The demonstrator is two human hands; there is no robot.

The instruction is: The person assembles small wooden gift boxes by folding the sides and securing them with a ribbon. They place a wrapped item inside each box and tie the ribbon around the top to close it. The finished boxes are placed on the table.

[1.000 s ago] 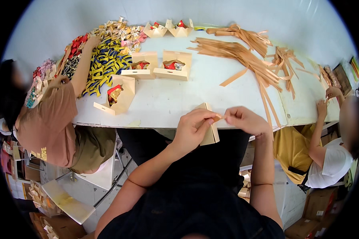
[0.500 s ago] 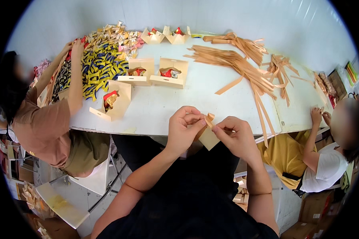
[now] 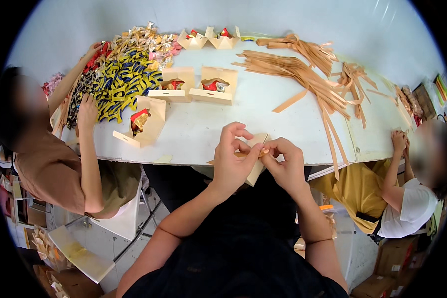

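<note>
No words or numbers clear enough to read. Small white label (image 3: 395, 268) on big brown carton (image 3: 388, 254), low down on right side; marks on it too tiny. Faint little mark (image 3: 194, 269) on front of dark shirt (image 3: 233, 248); too dim to tell if letters or picture. Yellow and blue wrappers (image 3: 126, 82) in heap on table (image 3: 193, 129): too small to tell if print there.

White chair (image 3: 82, 253), brown cardboard boxes (image 3: 393, 259)
</note>
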